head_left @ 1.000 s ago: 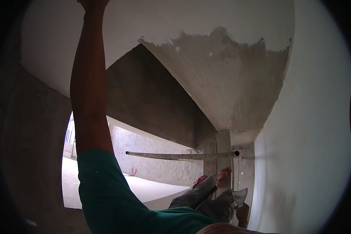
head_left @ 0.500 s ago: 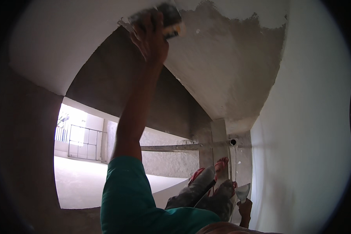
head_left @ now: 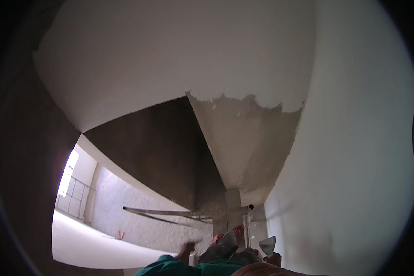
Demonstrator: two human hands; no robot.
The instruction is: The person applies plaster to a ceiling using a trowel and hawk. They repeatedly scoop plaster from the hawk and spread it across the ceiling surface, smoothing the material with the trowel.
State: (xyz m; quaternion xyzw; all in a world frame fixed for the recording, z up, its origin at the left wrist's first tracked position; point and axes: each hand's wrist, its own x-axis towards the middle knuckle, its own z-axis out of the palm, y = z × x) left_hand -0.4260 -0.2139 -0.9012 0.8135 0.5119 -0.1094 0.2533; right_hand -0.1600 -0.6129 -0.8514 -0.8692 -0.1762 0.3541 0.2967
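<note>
My left hand (head_left: 186,250), smeared by motion, is low at lower centre beside my teal-clad body (head_left: 165,267); what is in it cannot be made out. At lower right, my right hand (head_left: 273,260) grips a putty knife (head_left: 267,244) with its pale blade upright, near the white wall (head_left: 345,161). Above and ahead is the wall-and-ceiling surface, smooth white (head_left: 179,50) over part and patchy grey-beige (head_left: 239,138) below a ragged edge, beside a dark triangular recess (head_left: 156,142).
My bare feet (head_left: 238,230) are on a narrow plank (head_left: 232,207). A metal pipe (head_left: 156,211) crosses near them, high above a rough floor (head_left: 138,188) with small red items (head_left: 121,234). A railing (head_left: 73,193) stands by a bright opening at left, beyond a white ledge (head_left: 87,234).
My left arm, raised with a flat rectangular tool against the upper surface half a second ago, has dropped to lower centre. The view has shifted, so the surfaces appear lower.
</note>
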